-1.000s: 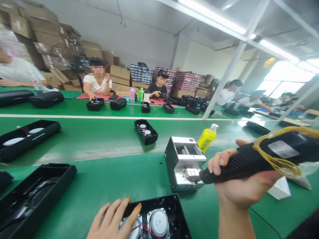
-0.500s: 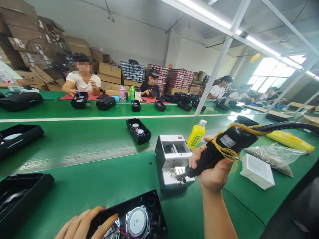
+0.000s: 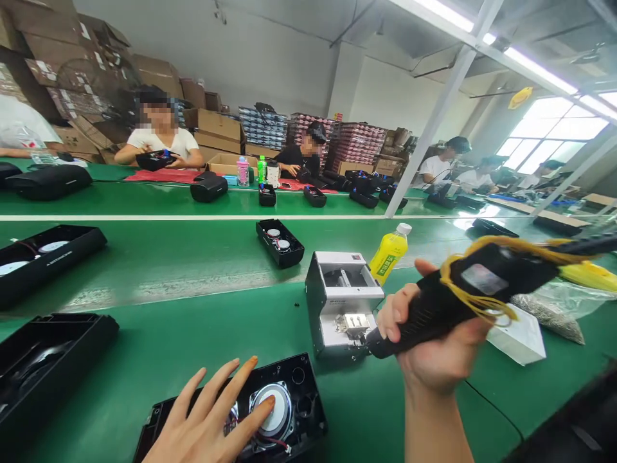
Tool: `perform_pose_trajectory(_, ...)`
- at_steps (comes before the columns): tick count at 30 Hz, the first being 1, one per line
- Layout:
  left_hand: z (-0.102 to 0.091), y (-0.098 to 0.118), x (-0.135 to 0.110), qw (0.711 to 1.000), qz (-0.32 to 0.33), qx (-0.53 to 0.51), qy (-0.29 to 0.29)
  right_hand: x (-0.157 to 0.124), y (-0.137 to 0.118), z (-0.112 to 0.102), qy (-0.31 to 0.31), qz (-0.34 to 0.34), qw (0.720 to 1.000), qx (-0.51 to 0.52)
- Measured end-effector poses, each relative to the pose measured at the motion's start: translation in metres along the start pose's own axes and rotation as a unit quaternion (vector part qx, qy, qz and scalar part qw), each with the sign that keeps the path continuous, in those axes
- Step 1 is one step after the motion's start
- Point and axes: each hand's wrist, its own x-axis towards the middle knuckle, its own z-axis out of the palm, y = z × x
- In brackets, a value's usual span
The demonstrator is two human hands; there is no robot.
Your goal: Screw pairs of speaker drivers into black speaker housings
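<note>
My right hand [image 3: 434,350] grips a black electric screwdriver [image 3: 463,292] wound with yellow rubber bands. Its tip points down at the outlet of a grey screw feeder box [image 3: 343,302]. My left hand [image 3: 212,418] lies with fingers spread on an open black speaker housing [image 3: 299,402] at the near edge. The fingertips touch a round silver speaker cone [image 3: 272,408] with red wires beside it.
A yellow drink bottle [image 3: 389,253] stands behind the feeder. A white box [image 3: 518,334] and a bag of screws [image 3: 549,312] lie to the right. More black housings [image 3: 48,247] [image 3: 280,242] [image 3: 43,360] sit on the green belt [image 3: 168,257]. Several people work along the far side.
My left hand has opened and spread over the speaker housing. The screwdriver tip has dropped slightly lower at the feeder, and the view has shifted a little.
</note>
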Motion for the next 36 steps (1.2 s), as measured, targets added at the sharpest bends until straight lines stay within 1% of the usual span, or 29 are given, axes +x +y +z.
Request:
perform_pose_trajectory(3, -0.008, 0.008, 0.004, 0.998, -0.032, -0.001, -0.045, 0.0, -0.013, 0.005, -0.007, 0.0, 0.999, 0.042)
perform_pose_trajectory(6, -0.022, 0.014, 0.01, 0.994, -0.045, -0.033, -0.092, -0.003, -0.022, 0.013, -0.028, 0.008, 0.996, 0.079)
perform_pose_trajectory(9, -0.037, 0.013, 0.017, 0.986, -0.041, -0.071, -0.145, -0.014, -0.026, 0.026, -0.055, 0.039, 0.992, 0.111)
perform_pose_trajectory(11, -0.044, 0.01, 0.021, 0.981, -0.031, -0.093, -0.167, -0.024, -0.024, 0.036, -0.071, 0.069, 0.988, 0.122)
perform_pose_trajectory(13, -0.048, 0.009, 0.025, 0.978, -0.03, -0.113, -0.174, -0.034, -0.019, 0.044, -0.09, 0.096, 0.983, 0.128)
perform_pose_trajectory(16, -0.05, 0.01, 0.027, 0.973, -0.054, -0.138, -0.179, -0.047, -0.008, 0.048, -0.121, 0.127, 0.974, 0.144)
perform_pose_trajectory(20, -0.051, 0.016, 0.029, 0.963, -0.087, -0.182, -0.181, -0.057, 0.004, 0.046, -0.13, 0.16, 0.966, 0.155)
perform_pose_trajectory(23, -0.053, 0.019, 0.031, 0.956, -0.124, -0.189, -0.188, -0.062, 0.01, 0.046, -0.131, 0.187, 0.963, 0.144)
perform_pose_trajectory(25, -0.055, 0.019, 0.032, 0.954, -0.122, -0.197, -0.192, -0.065, 0.014, 0.047, -0.131, 0.2, 0.962, 0.135)
perform_pose_trajectory(28, -0.057, 0.016, 0.031, 0.952, -0.099, -0.212, -0.199, -0.068, 0.02, 0.048, -0.131, 0.204, 0.961, 0.13)
perform_pose_trajectory(36, -0.059, 0.016, 0.027, 0.951, -0.097, -0.208, -0.206, -0.072, 0.03, 0.048, -0.139, 0.207, 0.961, 0.123)
